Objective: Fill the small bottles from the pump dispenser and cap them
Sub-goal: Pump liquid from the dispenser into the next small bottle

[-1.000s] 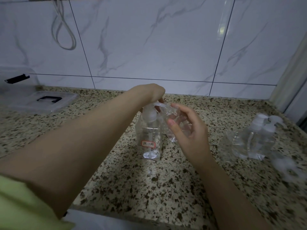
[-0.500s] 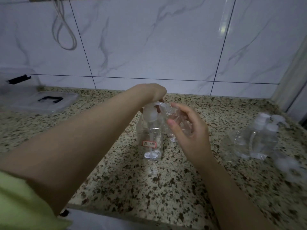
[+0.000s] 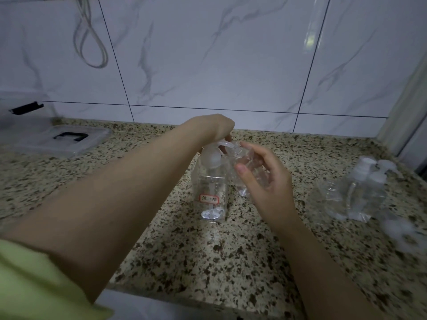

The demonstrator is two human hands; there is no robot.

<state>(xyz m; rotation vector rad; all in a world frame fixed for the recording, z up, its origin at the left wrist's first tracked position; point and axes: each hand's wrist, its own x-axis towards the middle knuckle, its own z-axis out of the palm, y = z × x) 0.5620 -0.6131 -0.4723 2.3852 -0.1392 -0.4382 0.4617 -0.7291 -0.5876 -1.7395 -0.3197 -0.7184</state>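
both hands work: left hand presses on the dispenser pump, right hand grips a small bottle at its spout.

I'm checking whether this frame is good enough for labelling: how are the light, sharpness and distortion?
Head view: dim, bluish, even light with no hard shadows; a pale glare streak on the wall tile; the capped small bottles at right are smeared by blur; the pump dispenser and right hand are sharper; wide-angle bending curves the tile joints and the countertop edge.
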